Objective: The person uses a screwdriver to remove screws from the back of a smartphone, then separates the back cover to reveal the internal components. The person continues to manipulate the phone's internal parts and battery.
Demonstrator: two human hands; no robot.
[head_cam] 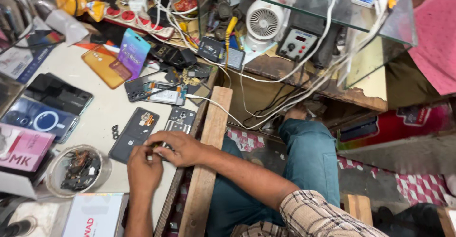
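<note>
Hands meet at the bench edge: my left hand (143, 169) and my right hand (176, 147) both pinch a small dark phone part (156, 146), fingers curled shut around it; what it is exactly I can't make out, since my fingers hide most of it. It sits just off the bottom end of the opened dark-grey phone back shell (134, 133), which lies at eleven o'clock from my hands. A second stripped phone frame, grey with its camera holes bare (180, 119), lies at one o'clock, and a third, long and gutted with a board showing (156, 91), lies farther off at twelve. At nine o'clock stands one round clear plastic tub (61, 185) holding a heap of small dark scrap parts (79, 168). Two small black rings (115, 132) rest on the white benchtop (102, 106) between tub and shell.
</note>
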